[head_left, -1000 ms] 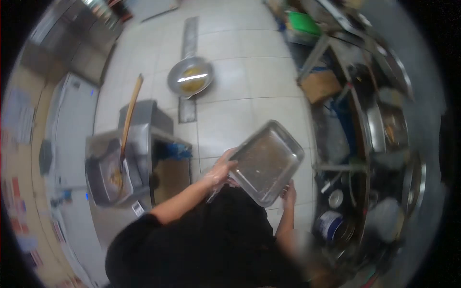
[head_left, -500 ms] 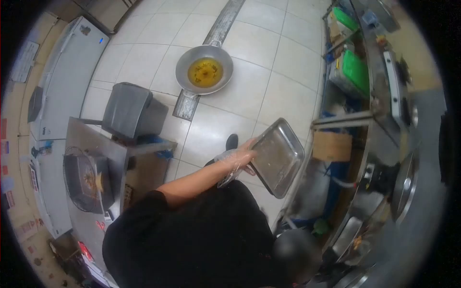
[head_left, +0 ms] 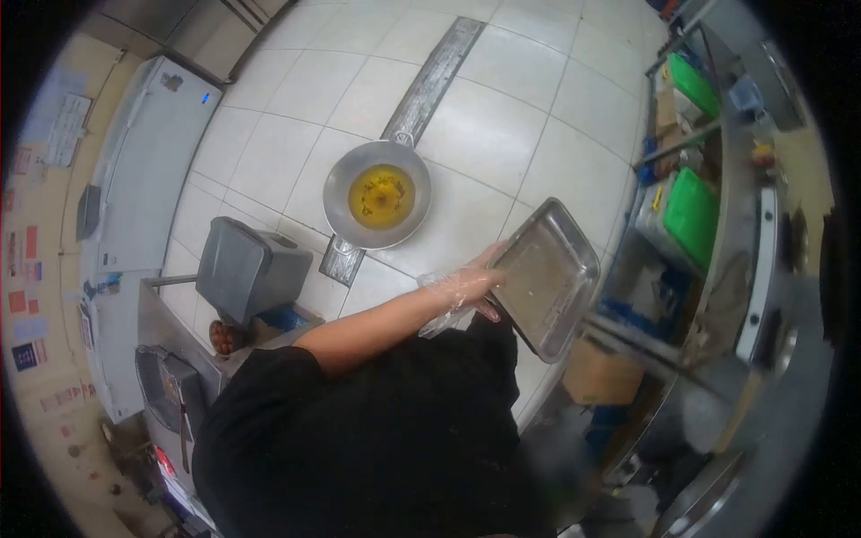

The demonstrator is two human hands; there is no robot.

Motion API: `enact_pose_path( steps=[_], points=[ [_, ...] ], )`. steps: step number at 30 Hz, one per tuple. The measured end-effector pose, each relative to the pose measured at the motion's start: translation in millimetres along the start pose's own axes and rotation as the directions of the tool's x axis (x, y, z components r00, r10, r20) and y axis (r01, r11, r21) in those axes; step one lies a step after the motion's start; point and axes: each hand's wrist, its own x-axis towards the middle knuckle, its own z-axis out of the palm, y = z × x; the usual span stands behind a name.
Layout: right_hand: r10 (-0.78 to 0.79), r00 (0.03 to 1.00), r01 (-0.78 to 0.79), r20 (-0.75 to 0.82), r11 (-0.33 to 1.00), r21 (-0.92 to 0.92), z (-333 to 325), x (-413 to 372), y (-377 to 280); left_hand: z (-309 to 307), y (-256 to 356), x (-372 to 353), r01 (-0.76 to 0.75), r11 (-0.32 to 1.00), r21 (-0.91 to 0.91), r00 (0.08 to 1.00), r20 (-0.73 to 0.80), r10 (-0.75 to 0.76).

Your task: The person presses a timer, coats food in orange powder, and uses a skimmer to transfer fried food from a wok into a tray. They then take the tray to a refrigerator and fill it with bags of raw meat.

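My left hand [head_left: 475, 280], in a clear plastic glove, grips the left edge of a rectangular metal tray [head_left: 549, 278]. The tray is tilted, its inside facing me, and carries some smears and droplets. Beyond the hand, a wide wok [head_left: 339, 193] with two loop handles sits on the floor. In it lies yellow-brown oil [head_left: 381, 195] with dark bits. My right hand does not show; my black shirt and a blurred patch fill the lower part of the view.
A grey lidded bin [head_left: 242, 269] stands left of the wok, near a steel table [head_left: 175, 314] with a dark basket [head_left: 170, 386]. White freezers [head_left: 161, 152] line the left wall. On the right are shelves with green-lidded boxes [head_left: 691, 215], a cardboard box [head_left: 601, 369] and a counter.
The view has shifted, so the wok and bin appear lower. My left hand and the tray have moved slightly right in the view, with the grip kept.
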Motion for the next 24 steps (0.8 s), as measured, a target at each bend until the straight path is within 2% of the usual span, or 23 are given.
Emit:
enact_pose_path(
  steps=[2, 4, 5, 6, 7, 9, 11, 12, 13, 14, 16, 17, 18, 19, 20, 21, 22, 23, 24],
  points=[
    [0.004, 0.999, 0.001, 0.044, 0.993, -0.121, -18, 49, -81, -4, 44, 52, -0.019, 0.999, -0.038, 1.000, 0.001, 0.019],
    [-0.005, 0.999, 0.019, 0.050, 0.959, -0.282, -43, 99, -190, 2, 65, 77, -0.064, 0.991, -0.119, 0.995, -0.081, 0.055],
    [-0.025, 0.999, 0.032, 0.024, 0.921, -0.388, -52, 125, -266, 4, 93, 89, -0.099, 0.988, -0.116, 0.984, -0.160, 0.080],
    [-0.050, 0.999, 0.041, -0.005, 0.869, -0.493, -68, 151, -343, 2, 115, 103, -0.133, 0.983, -0.125, 0.978, -0.176, 0.110],
    [-0.106, 0.993, 0.062, -0.041, 0.803, -0.592, -80, 179, -430, -7, 132, 118, -0.137, 0.971, -0.194, 0.971, -0.222, 0.093],
    [-0.205, 0.977, 0.119, -0.053, 0.741, -0.661, -92, 215, -591, -29, 166, 147, -0.179, 0.946, -0.271, 0.955, -0.280, 0.101],
    [-0.580, 0.811, 0.436, -0.078, 0.687, -0.581, -90, 251, -755, -60, 203, 177, -0.245, 0.927, -0.285, 0.922, -0.364, 0.132],
    [-0.647, 0.761, 0.535, -0.040, 0.663, -0.524, -83, 248, -828, -78, 221, 194, -0.276, 0.918, -0.285, 0.912, -0.379, 0.157],
    [-0.662, 0.748, 0.559, -0.037, 0.660, -0.503, -81, 293, -894, -94, 238, 211, -0.312, 0.891, -0.330, 0.888, -0.434, 0.150],
    [-0.683, 0.730, 0.581, -0.019, 0.636, -0.508, -61, 299, -955, -112, 255, 230, -0.349, 0.860, -0.373, 0.863, -0.486, 0.139],
    [-0.815, 0.578, 0.613, -0.041, 0.467, -0.637, -24, 279, -1066, -159, 292, 273, -0.391, 0.823, -0.411, 0.840, -0.524, 0.138],
    [-0.769, 0.639, 0.579, 0.006, 0.475, -0.663, -3, 260, -1103, -184, 310, 295, -0.407, 0.789, -0.460, 0.830, -0.547, 0.109],
    [-0.868, 0.485, 0.587, 0.111, 0.229, -0.777, 14, 307, -1116, -210, 331, 315, -0.421, 0.782, -0.459, 0.828, -0.548, 0.124],
    [-0.927, 0.309, 0.518, 0.211, -0.022, -0.855, 27, 367, -1128, -237, 354, 336, -0.420, 0.780, -0.464, 0.812, -0.576, 0.095],
    [-0.812, 0.564, 0.568, 0.150, 0.249, -0.784, 74, 304, -1125, -265, 376, 349, -0.412, 0.783, -0.466, 0.792, -0.608, 0.055],
    [-0.815, 0.542, 0.461, 0.207, 0.081, -0.884, 101, 340, -1104, -293, 400, 364, -0.418, 0.784, -0.458, 0.788, -0.613, 0.061],
    [-0.771, 0.578, 0.729, 0.269, 0.339, -0.594, 109, 447, -1055, -315, 433, 375, -0.427, 0.781, -0.455, 0.783, -0.619, 0.067],
    [-0.523, 0.822, 0.546, 0.225, 0.612, -0.572, 127, 434, -1051, -336, 470, 386, -0.436, 0.803, -0.407, 0.776, -0.621, 0.106],
    [-0.211, 0.965, 0.261, 0.153, 0.777, -0.573, 150, 388, -1051, -357, 507, 400, -0.444, 0.821, -0.358, 0.769, -0.622, 0.145]
  ],
)
